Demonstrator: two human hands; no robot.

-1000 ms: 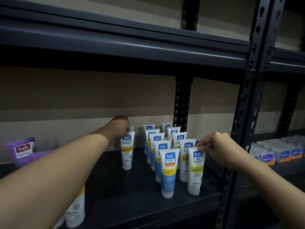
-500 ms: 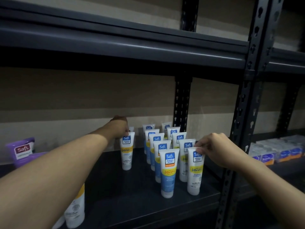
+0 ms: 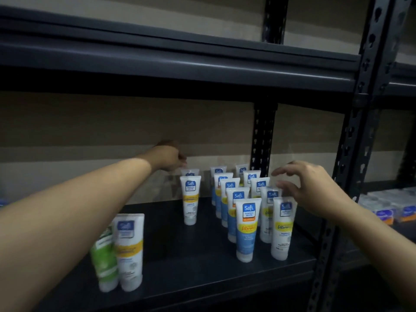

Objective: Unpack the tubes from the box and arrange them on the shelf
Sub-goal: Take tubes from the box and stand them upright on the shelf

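Several white and blue Safi tubes stand cap-down in rows on the dark shelf (image 3: pixel 180 255). My right hand (image 3: pixel 308 190) hovers with fingers spread just above and right of the front right white tube (image 3: pixel 283 228), not touching it. A blue tube (image 3: pixel 246 230) stands left of that one. My left hand (image 3: pixel 170 156) reaches to the back, just above a rear tube (image 3: pixel 190 172) behind a lone white tube (image 3: pixel 191 199), with nothing visibly held. No box is in view.
A green tube (image 3: pixel 104 262) and a white tube (image 3: pixel 130 251) stand near the front left, beside my left forearm. A perforated upright post (image 3: pixel 351 176) bounds the shelf on the right; small boxes (image 3: pixel 394 208) fill the neighbouring shelf. An upper shelf (image 3: pixel 180 70) hangs overhead.
My right hand let go of the front right tube and opened, lifting slightly. My left hand came off the lone white tube and rose toward the back. The view shifted, showing the front left tubes.
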